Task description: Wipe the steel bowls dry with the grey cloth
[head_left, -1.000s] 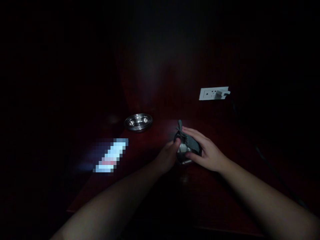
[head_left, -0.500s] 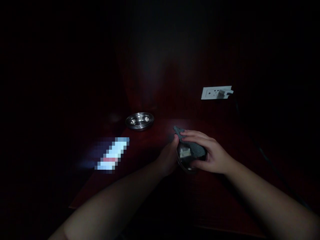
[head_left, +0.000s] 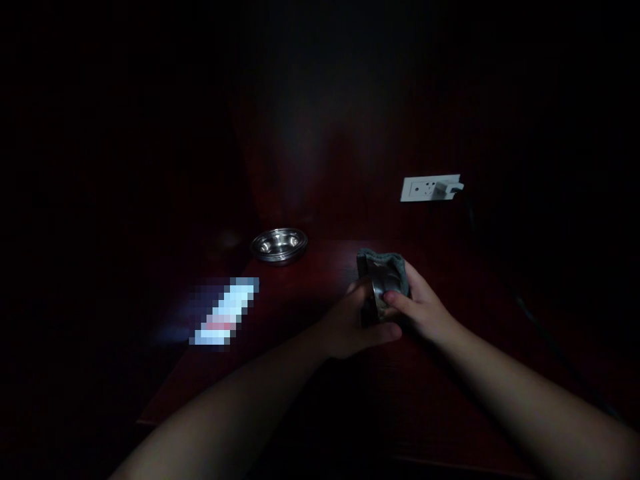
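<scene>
A small shiny metal bowl (head_left: 383, 281) is tilted on its side above the tabletop, between my two hands. A grey-green cloth (head_left: 380, 256) drapes over its top and far right side. My right hand (head_left: 419, 303) is closed on the bowl from the right; its thumb presses the bare metal, and its fingers are hidden behind the cloth and bowl. From the left, my left hand (head_left: 353, 327) cups the bowl's rim side, thumb stretched out beneath it and fingers partly hidden in shadow behind it.
Stacked metal bowls (head_left: 280, 257) stand at the back left of the dark red table (head_left: 320, 273). A lit, blurred-out screen (head_left: 227, 313) lies near the left edge. On the back wall is a white socket (head_left: 423, 189) with a plug and dark cord; the surroundings are very dark.
The bowl has been turned and tipped, so more metal side shows. My right thumb has moved onto the metal, the cloth has shifted over the top, and my left hand has opened wider below.
</scene>
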`<state>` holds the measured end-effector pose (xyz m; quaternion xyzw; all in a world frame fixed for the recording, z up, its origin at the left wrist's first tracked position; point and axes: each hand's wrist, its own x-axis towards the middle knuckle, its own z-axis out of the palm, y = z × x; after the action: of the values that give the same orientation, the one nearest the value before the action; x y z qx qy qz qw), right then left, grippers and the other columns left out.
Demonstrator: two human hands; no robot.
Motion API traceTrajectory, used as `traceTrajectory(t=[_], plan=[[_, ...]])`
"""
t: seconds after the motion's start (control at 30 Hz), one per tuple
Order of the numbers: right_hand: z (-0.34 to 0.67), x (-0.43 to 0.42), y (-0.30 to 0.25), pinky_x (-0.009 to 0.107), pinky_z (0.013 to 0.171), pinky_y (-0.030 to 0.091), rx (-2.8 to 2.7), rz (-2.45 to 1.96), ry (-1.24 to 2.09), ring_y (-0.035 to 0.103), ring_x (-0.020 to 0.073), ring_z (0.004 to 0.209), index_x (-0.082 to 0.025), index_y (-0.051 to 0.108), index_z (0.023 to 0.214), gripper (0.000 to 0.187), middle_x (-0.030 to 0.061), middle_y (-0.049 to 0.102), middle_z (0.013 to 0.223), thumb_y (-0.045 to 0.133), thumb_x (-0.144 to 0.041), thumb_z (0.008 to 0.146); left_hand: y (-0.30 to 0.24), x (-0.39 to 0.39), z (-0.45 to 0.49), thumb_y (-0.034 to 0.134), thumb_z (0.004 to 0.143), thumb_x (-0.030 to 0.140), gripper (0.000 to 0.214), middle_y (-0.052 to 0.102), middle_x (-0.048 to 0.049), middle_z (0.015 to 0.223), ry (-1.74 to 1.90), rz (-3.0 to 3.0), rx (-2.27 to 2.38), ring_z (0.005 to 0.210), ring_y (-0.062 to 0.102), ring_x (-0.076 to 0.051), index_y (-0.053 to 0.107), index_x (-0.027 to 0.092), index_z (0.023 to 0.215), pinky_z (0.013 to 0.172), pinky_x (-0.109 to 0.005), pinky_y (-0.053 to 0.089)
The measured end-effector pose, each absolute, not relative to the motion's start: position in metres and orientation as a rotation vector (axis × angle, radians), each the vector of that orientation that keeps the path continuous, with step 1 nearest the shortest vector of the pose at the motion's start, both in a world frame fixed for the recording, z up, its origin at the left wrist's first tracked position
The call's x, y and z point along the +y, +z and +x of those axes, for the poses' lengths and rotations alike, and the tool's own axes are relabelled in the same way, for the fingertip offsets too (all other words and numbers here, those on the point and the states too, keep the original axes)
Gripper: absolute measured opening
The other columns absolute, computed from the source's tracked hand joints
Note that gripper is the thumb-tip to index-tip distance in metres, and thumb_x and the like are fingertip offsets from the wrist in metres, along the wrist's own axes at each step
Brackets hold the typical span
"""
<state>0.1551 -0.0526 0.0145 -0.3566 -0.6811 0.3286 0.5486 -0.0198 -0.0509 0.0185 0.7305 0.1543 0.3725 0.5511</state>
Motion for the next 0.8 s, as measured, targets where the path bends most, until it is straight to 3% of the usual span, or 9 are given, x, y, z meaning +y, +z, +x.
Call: traceTrajectory(t=[0.2,0.37,0.6,0.8], plan=[[0.144,-0.057,0.013,0.046,0.092,0.047,-1.548,-0.891,0.723,0.06,0.0285,0.102,-0.022,0.051,0.119,0.057,0.0095,0.062,0.111,0.073,-0.048,0.073,0.011,-0.052,-0.013,0.051,0.085,0.06,0.059,0.058,-0.0136,0.129,1.013,1.514,0.385,0.12,0.054,-0.029,0.051,0.019,0.128,0.102,-0.044,0.041],[0.143,-0.06,0.017,0.047,0.097,0.046,-1.608,-0.944,0.549,0.059,0.0296,0.111,-0.021,0.048,0.127,0.061,0.0115,0.061,0.121,0.073,-0.041,0.075,0.009,-0.049,-0.013,0.035,0.088,0.067,0.064,0.066,-0.0124,0.117,1.017,1.397,0.565,0.111,0.06,-0.026,0.063,0.016,0.114,0.1,-0.04,0.042],[0.159,-0.052,0.018,0.048,0.109,0.035,-1.732,-0.931,0.458,0.049,0.0295,0.127,-0.024,0.051,0.132,0.055,0.0103,0.054,0.138,0.063,-0.047,0.084,0.009,-0.039,-0.012,0.045,0.085,0.065,0.056,0.072,-0.0083,0.083,1.167,1.198,0.817,0.078,0.064,-0.022,0.069,0.014,0.086,0.075,-0.033,0.048],[0.162,-0.045,0.016,0.047,0.106,0.039,-1.46,-0.976,0.721,0.056,0.0272,0.12,-0.03,0.065,0.114,0.043,0.0027,0.067,0.122,0.04,-0.057,0.093,0.013,-0.024,-0.004,0.051,0.088,0.053,0.043,0.073,-0.009,0.086,1.337,0.77,0.828,0.08,0.067,-0.021,0.068,0.014,0.089,0.077,-0.033,0.051]])
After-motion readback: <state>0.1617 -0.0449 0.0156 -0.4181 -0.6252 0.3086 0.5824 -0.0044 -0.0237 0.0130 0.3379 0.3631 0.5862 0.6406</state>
